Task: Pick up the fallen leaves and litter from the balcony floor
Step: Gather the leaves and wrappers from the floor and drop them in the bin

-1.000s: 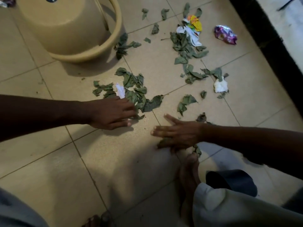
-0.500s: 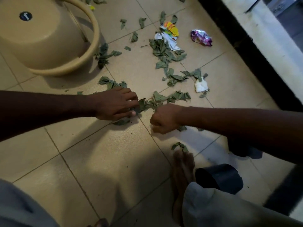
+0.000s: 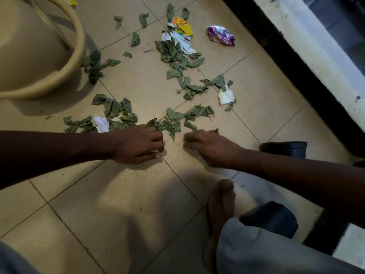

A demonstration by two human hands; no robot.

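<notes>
The left hand [image 3: 138,144] reaches in from the left, knuckles up, with its fingers curled down onto the floor [image 3: 118,194]. Its far fingers touch a clump of leaves [image 3: 171,124], but whether the grip has closed on any of them I cannot tell.

The right hand [image 3: 211,146] lies palm down just beside it, blurred, its fingers stretched flat toward the left. It is a loose, open grip with nothing visibly in it.

More leaves, dry, dull green and curled, are scattered over the glossy beige tiles beyond both hands. A torn white paper scrap [image 3: 101,123] sits among them near the left wrist.

Farther off lie a crumpled white tissue [image 3: 226,95], a yellow-and-orange wrapper [image 3: 182,26] and a shiny purple wrapper [image 3: 221,35]. A smooth beige plastic bucket [image 3: 39,56] lies tipped at the upper left.
</notes>
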